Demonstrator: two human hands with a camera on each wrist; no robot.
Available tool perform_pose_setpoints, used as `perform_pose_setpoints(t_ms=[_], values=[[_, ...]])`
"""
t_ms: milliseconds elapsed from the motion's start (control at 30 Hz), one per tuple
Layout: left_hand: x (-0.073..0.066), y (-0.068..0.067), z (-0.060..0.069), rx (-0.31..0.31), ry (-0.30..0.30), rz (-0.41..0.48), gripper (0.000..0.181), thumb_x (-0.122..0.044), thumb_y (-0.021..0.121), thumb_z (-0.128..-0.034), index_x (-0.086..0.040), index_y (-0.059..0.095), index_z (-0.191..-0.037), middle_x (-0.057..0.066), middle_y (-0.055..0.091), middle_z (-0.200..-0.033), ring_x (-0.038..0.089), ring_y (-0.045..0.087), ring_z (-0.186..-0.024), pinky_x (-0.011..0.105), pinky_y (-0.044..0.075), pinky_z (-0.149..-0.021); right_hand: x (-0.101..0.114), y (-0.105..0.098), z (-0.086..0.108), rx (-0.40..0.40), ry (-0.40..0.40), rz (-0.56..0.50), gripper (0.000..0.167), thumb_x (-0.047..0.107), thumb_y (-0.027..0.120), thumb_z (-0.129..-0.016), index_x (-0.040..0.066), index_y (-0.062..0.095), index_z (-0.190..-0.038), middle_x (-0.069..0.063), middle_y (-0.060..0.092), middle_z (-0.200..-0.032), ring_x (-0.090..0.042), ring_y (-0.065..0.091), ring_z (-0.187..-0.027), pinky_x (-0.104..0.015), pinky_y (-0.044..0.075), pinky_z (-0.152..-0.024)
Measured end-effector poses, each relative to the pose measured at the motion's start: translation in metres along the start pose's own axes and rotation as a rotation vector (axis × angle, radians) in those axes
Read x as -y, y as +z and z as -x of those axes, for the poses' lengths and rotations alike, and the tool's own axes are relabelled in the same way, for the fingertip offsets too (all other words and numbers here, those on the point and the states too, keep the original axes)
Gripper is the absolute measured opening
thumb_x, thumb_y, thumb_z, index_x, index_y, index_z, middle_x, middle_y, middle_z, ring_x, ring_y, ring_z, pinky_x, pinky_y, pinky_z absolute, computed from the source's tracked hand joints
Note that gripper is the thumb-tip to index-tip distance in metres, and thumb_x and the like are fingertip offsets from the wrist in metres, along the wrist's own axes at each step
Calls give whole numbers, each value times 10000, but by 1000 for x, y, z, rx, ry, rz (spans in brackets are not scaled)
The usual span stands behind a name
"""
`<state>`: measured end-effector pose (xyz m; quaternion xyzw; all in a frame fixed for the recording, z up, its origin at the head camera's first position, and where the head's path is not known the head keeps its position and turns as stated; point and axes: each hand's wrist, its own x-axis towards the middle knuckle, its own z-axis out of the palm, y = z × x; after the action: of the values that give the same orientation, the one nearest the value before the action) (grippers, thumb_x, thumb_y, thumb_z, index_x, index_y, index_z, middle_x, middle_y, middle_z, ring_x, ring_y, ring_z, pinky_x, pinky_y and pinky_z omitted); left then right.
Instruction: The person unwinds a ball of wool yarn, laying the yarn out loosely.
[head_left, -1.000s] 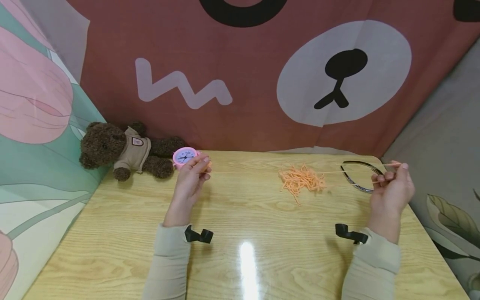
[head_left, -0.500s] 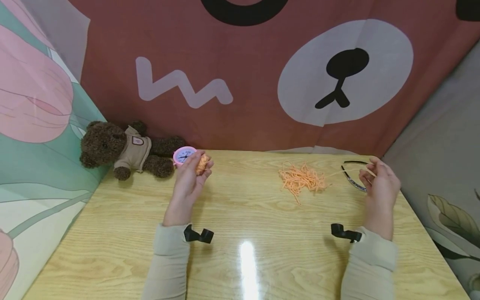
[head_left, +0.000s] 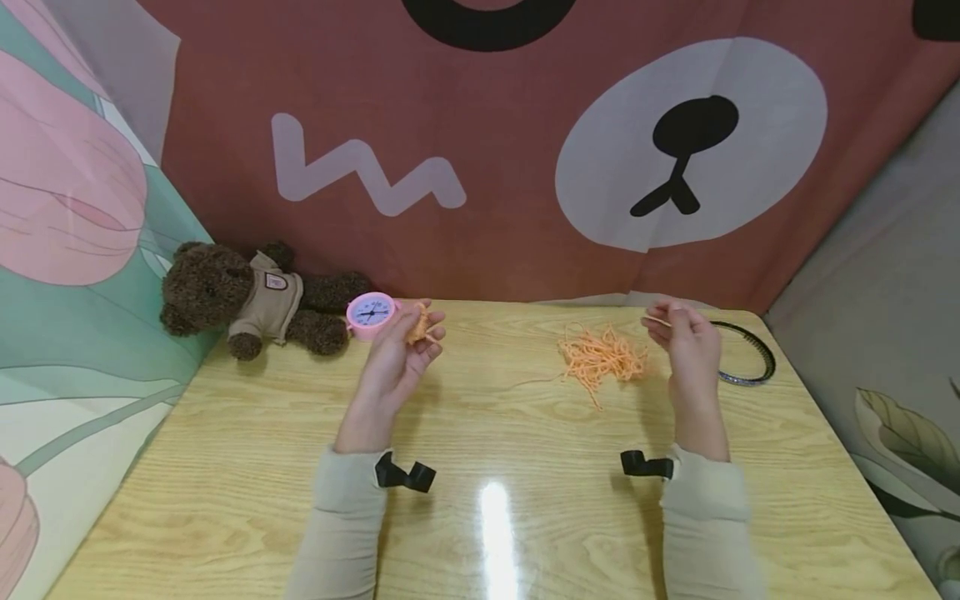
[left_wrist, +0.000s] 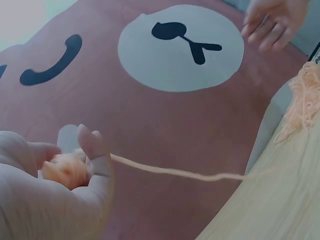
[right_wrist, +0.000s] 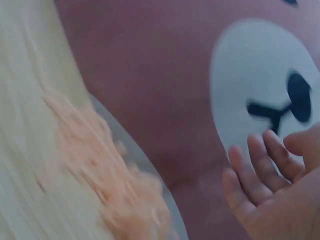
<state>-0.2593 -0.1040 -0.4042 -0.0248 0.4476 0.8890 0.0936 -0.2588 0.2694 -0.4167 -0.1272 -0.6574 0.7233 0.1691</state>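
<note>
In the head view my left hand (head_left: pixel 390 362) holds a small wound ball of orange yarn (head_left: pixel 418 327) in its curled fingers, just right of the pink clock. A single strand of yarn (left_wrist: pixel 170 171) runs from that ball toward the tabletop in the left wrist view. On the table between my hands lies a loose tangled heap of orange yarn (head_left: pixel 603 357). My right hand (head_left: pixel 690 350) hovers above and right of the heap, apart from it. In the right wrist view its fingers (right_wrist: pixel 257 167) are relaxed and slightly bent, with nothing seen among them.
A pink alarm clock (head_left: pixel 371 312) stands near the back edge of the wooden table (head_left: pixel 525 450). Left of it a brown teddy bear (head_left: pixel 273 304) lies on its side. Behind my right hand is a dark headband (head_left: pixel 770 362). A bear-print cloth (head_left: pixel 495 167) hangs behind the table.
My right hand has let go of the strand and moved left from beyond the headband to near the yarn heap. My left hand has shifted slightly right with the yarn ball.
</note>
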Motion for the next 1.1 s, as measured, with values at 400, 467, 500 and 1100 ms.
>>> perform_pose_setpoints(t_ms=[400,467,500,1100], values=[[11,16,4,70,-41,32,320,-306,354,-1118,-80,448,-1323,5,720,-982,71,678,-769,175,532,-657,-32,115,60,784,-165,338,517,402,406,-1100,47,523,-1456,-192,633,-1376,-358,588,-1310,-475,480,-1115],[12,17,4,74,-40,35,298,-304,360,-1117,-90,467,-1295,7,720,-978,68,681,-767,170,537,-658,-36,125,70,905,-154,371,510,387,399,-1105,62,485,-1488,-185,649,-1355,-345,584,-1317,-504,458,-1131],[12,17,4,75,-39,34,289,-305,363,-1116,-98,480,-1280,5,721,-977,67,683,-767,168,539,-659,-37,129,74,946,-143,378,505,375,410,-1103,56,482,-1488,-189,667,-1322,-343,604,-1288,-511,465,-1122],[12,12,0,-112,12,-14,293,-404,365,-1104,-184,531,-1203,-79,630,-838,67,576,-704,171,429,-570,-16,102,63,736,-136,171,356,371,502,-1074,76,701,-1083,-32,588,-863,-167,495,-654,-468,599,-882]])
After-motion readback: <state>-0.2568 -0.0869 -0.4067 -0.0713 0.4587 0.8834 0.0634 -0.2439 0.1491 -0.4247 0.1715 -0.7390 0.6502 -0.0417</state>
